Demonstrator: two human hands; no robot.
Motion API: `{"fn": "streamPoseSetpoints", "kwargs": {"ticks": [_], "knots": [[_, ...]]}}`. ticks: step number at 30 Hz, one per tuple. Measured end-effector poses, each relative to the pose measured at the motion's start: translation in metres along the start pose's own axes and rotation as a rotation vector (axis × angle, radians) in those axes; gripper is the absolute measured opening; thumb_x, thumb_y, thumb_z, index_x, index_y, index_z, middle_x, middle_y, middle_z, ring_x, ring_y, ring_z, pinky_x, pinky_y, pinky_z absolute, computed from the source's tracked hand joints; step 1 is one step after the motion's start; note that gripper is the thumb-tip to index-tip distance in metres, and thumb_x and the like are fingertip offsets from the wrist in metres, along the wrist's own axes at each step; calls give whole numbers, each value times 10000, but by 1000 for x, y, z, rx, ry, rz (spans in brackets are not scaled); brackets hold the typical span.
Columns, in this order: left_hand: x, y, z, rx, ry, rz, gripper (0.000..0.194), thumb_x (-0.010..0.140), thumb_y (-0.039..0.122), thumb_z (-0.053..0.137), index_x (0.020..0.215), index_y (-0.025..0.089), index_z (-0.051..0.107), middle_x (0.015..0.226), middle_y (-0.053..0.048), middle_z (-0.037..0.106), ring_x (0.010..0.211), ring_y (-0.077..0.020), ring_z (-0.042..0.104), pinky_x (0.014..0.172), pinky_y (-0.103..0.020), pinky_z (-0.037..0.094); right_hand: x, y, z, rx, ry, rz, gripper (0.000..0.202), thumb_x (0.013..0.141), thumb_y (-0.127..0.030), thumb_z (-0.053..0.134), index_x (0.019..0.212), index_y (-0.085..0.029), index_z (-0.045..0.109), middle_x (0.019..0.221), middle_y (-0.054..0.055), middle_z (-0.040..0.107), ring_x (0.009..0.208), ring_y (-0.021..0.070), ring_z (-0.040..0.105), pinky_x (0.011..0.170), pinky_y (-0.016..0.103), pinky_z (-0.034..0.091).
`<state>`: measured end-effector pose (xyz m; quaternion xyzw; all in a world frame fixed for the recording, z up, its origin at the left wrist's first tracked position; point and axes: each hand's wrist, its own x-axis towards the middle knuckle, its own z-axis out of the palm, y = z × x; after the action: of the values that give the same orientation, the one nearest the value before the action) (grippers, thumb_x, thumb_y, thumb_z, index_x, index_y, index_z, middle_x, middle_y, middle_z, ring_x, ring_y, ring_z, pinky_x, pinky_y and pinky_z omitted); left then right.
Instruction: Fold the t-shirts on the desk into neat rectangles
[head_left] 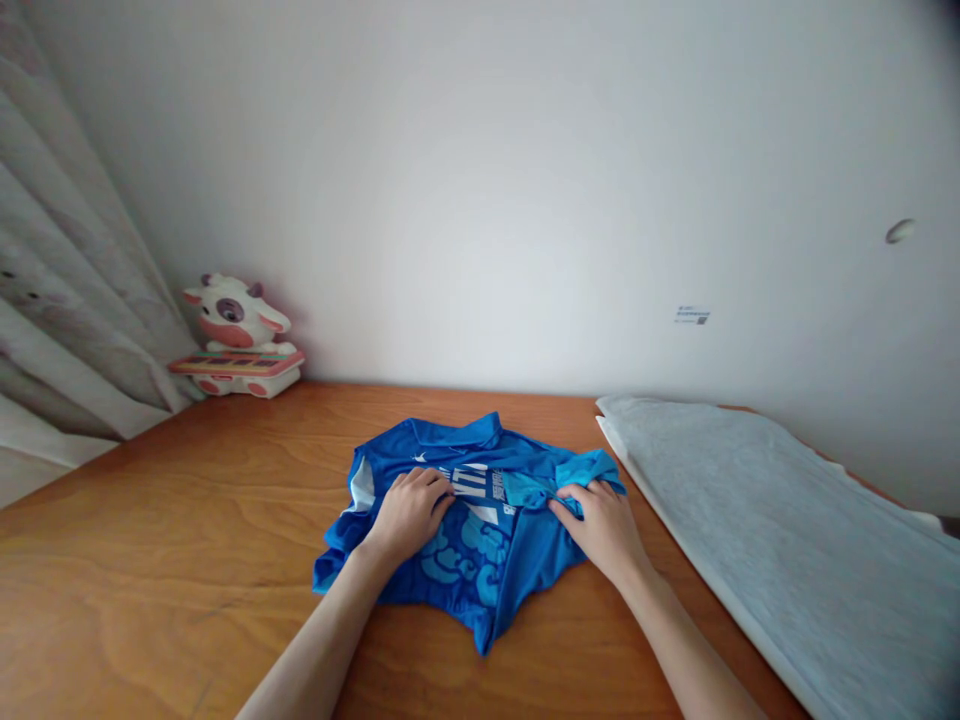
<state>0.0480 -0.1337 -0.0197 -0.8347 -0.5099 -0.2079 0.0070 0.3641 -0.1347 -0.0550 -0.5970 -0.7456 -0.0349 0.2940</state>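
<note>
A blue short-sleeved shirt (465,575) with a collar, white lettering and lighter blue cloud shapes lies partly folded on the wooden table. My left hand (415,512) is on its left chest, the fingers curled close to the thumb on the fabric. At the shirt's right side, my right hand (604,525) grips a bunched light blue sleeve (589,468) between thumb and fingers. That sleeve is turned inward over the front, and the fingertips are partly hidden in its folds. The lower edge is crumpled, with one corner pointing toward me.
A toy cow with a keyboard (244,345) stands at the back left, beside a pale curtain (67,250). On the right, a light grey cloth (780,520) covers part of the wooden table (180,560). A white wall (480,200) rises behind.
</note>
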Motion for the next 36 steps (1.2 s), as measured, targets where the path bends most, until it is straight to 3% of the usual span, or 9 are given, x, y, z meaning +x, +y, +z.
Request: {"fn": "streamPoseSetpoints", "kwargs": {"ticks": [5, 10, 15, 18, 22, 28, 31, 34, 36], "knots": [[1, -7, -7, 11, 246, -253, 260, 988, 340, 487, 974, 267, 737, 985, -87, 703, 955, -273, 650, 788, -349, 519, 11, 11, -4, 368, 287, 325, 472, 888, -633, 500, 943, -203, 687, 932, 128, 754, 857, 288, 692, 763, 403, 514], [5, -21, -3, -340, 386, -570, 248, 977, 417, 459, 1058, 259, 632, 862, -34, 715, 818, -246, 691, 749, -334, 505, 15, 15, -18, 700, 477, 639, 541, 815, -755, 542, 801, -221, 624, 677, 36, 671, 661, 232, 630, 623, 333, 481], [13, -19, 6, -988, 546, -631, 326, 858, 554, 590, 940, 239, 580, 858, -12, 684, 871, -213, 682, 807, -336, 539, 14, 7, -25, 469, 485, 441, 584, 890, -738, 457, 582, -252, 555, 633, 53, 613, 709, 255, 603, 771, 408, 496], [15, -10, 2, -1436, 463, -660, 296, 840, 519, 596, 865, 224, 583, 854, -38, 713, 835, -230, 707, 777, -385, 572, 13, -1, -17, 300, 503, 151, 485, 866, -676, 575, 889, -207, 700, 988, 138, 695, 1022, 317, 622, 969, 486, 478], [18, 5, -8, -1684, 325, -645, 264, 848, 439, 532, 818, 201, 641, 851, -92, 752, 841, -279, 734, 776, -451, 591, 8, -17, -13, 342, 210, 6, 533, 899, -595, 587, 1248, -197, 656, 1181, 150, 705, 1105, 304, 661, 986, 481, 512], [20, 28, -13, -1732, 409, -750, 278, 803, 479, 658, 777, 207, 606, 737, -30, 725, 765, -254, 744, 737, -410, 619, -2, -65, -44, 695, -489, -120, 454, 991, -552, 476, 817, -251, 769, 799, 11, 776, 811, 212, 737, 761, 300, 551], [15, 36, -13, -1721, 325, -785, 272, 698, 329, 762, 871, 229, 578, 699, 37, 687, 661, -203, 718, 695, -367, 610, -3, -77, -42, 772, -381, -101, 425, 999, -515, 488, 783, -243, 733, 779, 10, 760, 791, 190, 725, 787, 296, 546], [8, 44, -14, -1672, 102, -659, 325, 606, 208, 703, 900, 241, 567, 696, 48, 658, 624, -184, 669, 671, -346, 575, -4, -69, -22, 698, -85, -32, 316, 953, -463, 582, 1153, -237, 678, 1034, 62, 755, 943, 211, 706, 882, 346, 551], [5, 48, -17, -1558, -56, -464, 266, 587, 213, 644, 842, 240, 576, 704, 28, 648, 649, -192, 632, 656, -338, 539, -5, -60, -9, 640, -27, -57, 517, 899, -427, 656, 1371, -241, 555, 1297, 109, 673, 1141, 244, 651, 984, 396, 528]]}}
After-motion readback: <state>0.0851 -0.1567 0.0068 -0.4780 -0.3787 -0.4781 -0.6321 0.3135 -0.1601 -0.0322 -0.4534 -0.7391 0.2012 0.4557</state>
